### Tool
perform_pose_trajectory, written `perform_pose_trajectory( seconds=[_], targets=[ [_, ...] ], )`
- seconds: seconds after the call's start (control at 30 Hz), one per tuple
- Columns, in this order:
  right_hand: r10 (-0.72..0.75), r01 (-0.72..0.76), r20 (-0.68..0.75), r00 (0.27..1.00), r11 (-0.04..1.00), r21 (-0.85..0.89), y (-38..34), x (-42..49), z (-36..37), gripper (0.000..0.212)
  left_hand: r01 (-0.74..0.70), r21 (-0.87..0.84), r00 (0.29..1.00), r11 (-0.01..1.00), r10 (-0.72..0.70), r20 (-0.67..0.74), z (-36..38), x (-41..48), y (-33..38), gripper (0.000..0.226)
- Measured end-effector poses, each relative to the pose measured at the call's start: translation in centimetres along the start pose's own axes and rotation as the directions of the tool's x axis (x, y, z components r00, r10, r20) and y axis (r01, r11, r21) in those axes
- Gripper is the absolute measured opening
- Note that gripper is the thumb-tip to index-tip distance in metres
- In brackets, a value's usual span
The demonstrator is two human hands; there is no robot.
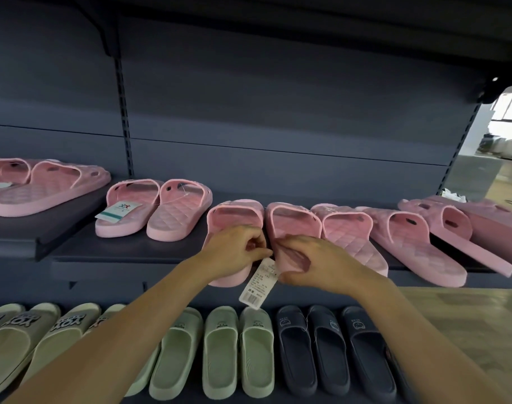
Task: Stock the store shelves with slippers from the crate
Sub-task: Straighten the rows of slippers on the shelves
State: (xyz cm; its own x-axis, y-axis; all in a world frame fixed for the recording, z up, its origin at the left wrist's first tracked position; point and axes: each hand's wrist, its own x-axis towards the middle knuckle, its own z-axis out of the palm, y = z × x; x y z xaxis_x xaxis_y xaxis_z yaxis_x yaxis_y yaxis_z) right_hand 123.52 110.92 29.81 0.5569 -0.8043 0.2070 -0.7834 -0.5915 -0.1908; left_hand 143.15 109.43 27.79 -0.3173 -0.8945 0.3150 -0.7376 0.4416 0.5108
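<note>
A pink pair point(234, 208) of slides with quilted soles sits at the front of the dark grey shelf point(126, 249), toes to the shelf's back wall and heels over its lip. The person's left grip point(234, 252) curls over the left heel. The right grip point(316, 263) clasps the right heel and bends it. A white barcode tag point(257, 284) hangs between the heels, below the shelf's edge. More pink slippers point(176, 217) line the shelf on both sides, and those at its far right lie tilted. Under the shelf stand rows of green slippers point(220, 351) and navy slippers point(295, 345).
</note>
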Motion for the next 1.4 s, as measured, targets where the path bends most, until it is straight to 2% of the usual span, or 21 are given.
perform_pose_trajectory(
  seconds=[0.07, 0.13, 0.23, 0.3, 0.4, 0.47, 0.53, 0.6, 0.73, 0.8, 0.9, 1.0, 1.1, 1.17, 1.2, 1.27, 1.33, 1.4],
  targets=[
    [0.025, -0.025, -0.001, 1.000, 0.999, 0.035, 0.7, -0.4, -0.2, 0.061, 0.008, 0.169, 0.999, 0.986, -0.016, 0.045, -0.1, -0.1, 0.7, 0.033],
    [0.061, -0.061, 0.008, 0.998, 0.997, 0.042, 1.2, -0.6, -0.3, 0.064, -0.022, 0.314, 0.998, 0.949, -0.001, 0.070, -0.3, -0.1, 1.5, 0.040],
    [0.087, -0.087, 0.006, 0.996, 0.995, 0.047, 1.3, -0.6, -0.2, 0.066, -0.059, 0.414, 0.996, 0.909, 0.024, 0.088, -0.1, 0.2, 2.3, 0.035],
    [0.096, -0.096, 0.008, 0.995, 0.994, 0.048, 1.2, -0.5, -0.1, 0.066, -0.071, 0.411, 0.995, 0.909, 0.037, 0.090, 0.1, 0.4, 2.4, 0.025],
    [0.111, -0.112, 0.015, 0.994, 0.991, 0.068, 1.1, -0.7, -0.2, 0.066, -0.047, 0.252, 0.994, 0.966, 0.021, 0.104, -0.1, 0.4, 1.9, 0.018],
    [0.111, -0.112, 0.021, 0.994, 0.991, 0.078, 0.9, -0.8, -0.3, 0.065, -0.009, -0.007, 0.996, 1.000, 0.010, 0.091, -0.6, 0.3, 1.3, 0.019],
    [0.113, -0.114, 0.011, 0.993, 0.990, 0.088, 0.6, -0.9, -0.3, 0.059, -0.017, -0.248, 1.000, 0.969, 0.021, 0.014, -1.4, -0.1, 1.0, 0.022],
    [0.115, -0.111, -0.027, 0.993, 0.988, 0.107, 0.5, -1.0, -0.1, 0.051, -0.026, -0.404, 0.995, 0.914, -0.014, -0.096, -2.2, -0.7, 0.8, 0.021],
    [0.119, -0.108, -0.084, 0.989, 0.986, 0.128, -0.2, -1.0, 0.4, 0.048, 0.115, -0.595, 0.947, 0.795, -0.269, -0.177, -3.2, -0.8, -0.6, 0.015],
    [0.123, -0.110, -0.095, 0.988, 0.985, 0.134, -0.5, -0.7, 0.7, 0.050, 0.180, -0.577, 0.904, 0.797, -0.365, -0.223, -3.3, -0.6, -1.7, 0.014],
    [0.144, -0.134, -0.088, 0.986, 0.985, 0.105, -0.6, -0.2, 1.1, 0.055, 0.247, -0.491, 0.860, 0.836, -0.423, -0.286, -3.1, -0.6, -3.1, 0.013],
    [0.160, -0.157, -0.061, 0.985, 0.986, 0.059, -0.7, 0.2, 1.4, 0.060, 0.282, -0.394, 0.857, 0.875, -0.415, -0.307, -2.9, -0.5, -3.6, 0.037],
    [0.184, -0.181, -0.043, 0.982, 0.982, 0.054, -0.8, 0.2, 1.3, 0.075, 0.209, -0.210, 0.846, 0.955, -0.285, -0.452, -3.0, -1.0, -2.7, 0.044],
    [0.182, -0.179, -0.053, 0.982, 0.982, 0.061, -0.8, 0.3, 1.4, 0.081, 0.106, -0.120, 0.823, 0.987, -0.155, -0.547, -3.1, -1.4, -1.6, 0.039],
    [0.179, -0.176, -0.060, 0.982, 0.982, 0.064, -0.7, 0.3, 1.5, 0.082, 0.040, -0.090, 0.832, 0.995, -0.083, -0.549, -3.1, -1.7, -0.8, 0.033],
    [0.184, -0.179, -0.065, 0.981, 0.981, 0.074, -0.7, 0.3, 1.5, 0.079, -0.090, -0.067, 0.909, 0.994, 0.054, -0.413, -2.8, -2.2, 0.8, 0.026],
    [0.168, -0.162, -0.090, 0.982, 0.984, 0.076, -0.7, 0.3, 1.7, 0.080, -0.115, 0.011, 0.986, 0.993, 0.116, -0.120, -2.2, -2.5, 1.8, 0.052],
    [0.151, -0.146, -0.099, 0.984, 0.987, 0.061, -0.6, 0.4, 1.8, 0.087, -0.112, 0.286, 0.990, 0.952, 0.081, 0.117, -1.5, -2.6, 1.9, 0.075]
  ],
)
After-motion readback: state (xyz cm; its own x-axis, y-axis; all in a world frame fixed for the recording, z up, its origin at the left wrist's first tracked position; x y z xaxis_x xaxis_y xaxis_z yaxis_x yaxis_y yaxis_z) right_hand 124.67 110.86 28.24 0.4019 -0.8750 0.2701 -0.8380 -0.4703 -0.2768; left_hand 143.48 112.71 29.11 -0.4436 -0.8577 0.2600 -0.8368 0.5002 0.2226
